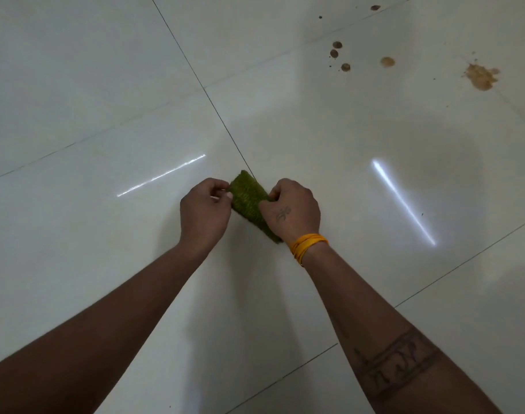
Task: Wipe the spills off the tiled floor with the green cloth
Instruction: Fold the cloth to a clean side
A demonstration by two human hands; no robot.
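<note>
A folded green cloth (248, 198) is held between both hands just above the glossy white tiled floor (106, 115), near the middle of the view. My left hand (204, 212) pinches its left edge with curled fingers. My right hand (291, 209), with an orange wristband, grips its right side and covers part of it. Brown spills lie far off at the upper right: a large smear (480, 76), a round blot (387, 62) and several small drops (337, 52).
Dark grout lines (195, 76) cross the floor diagonally. Two bright light streaks (404, 201) reflect on the tiles on either side of the hands. A further small spot (375, 7) sits at the top edge.
</note>
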